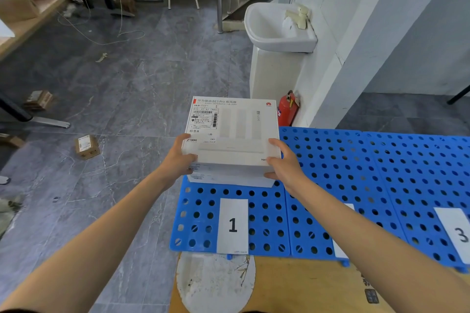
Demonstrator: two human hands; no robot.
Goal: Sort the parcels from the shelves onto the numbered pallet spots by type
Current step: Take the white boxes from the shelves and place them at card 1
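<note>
A white router box (236, 129) with a shipping label is held over the left end of the blue perforated pallet (381, 173). My left hand (179, 157) grips its near-left corner and my right hand (282, 162) grips its near-right corner. Whether the box touches the pallet I cannot tell. A white card marked 1 (232, 226) lies on the pallet just in front of the box. A card marked 3 (457, 234) lies at the right, and my right forearm hides most of the card between them.
Small brown parcels (86, 146) lie scattered on the grey tiled floor at left. A wooden shelf (33, 12) with more parcels runs along the upper left. Behind the pallet are a white sink (277, 30), a red fire extinguisher (287, 109) and a white wall.
</note>
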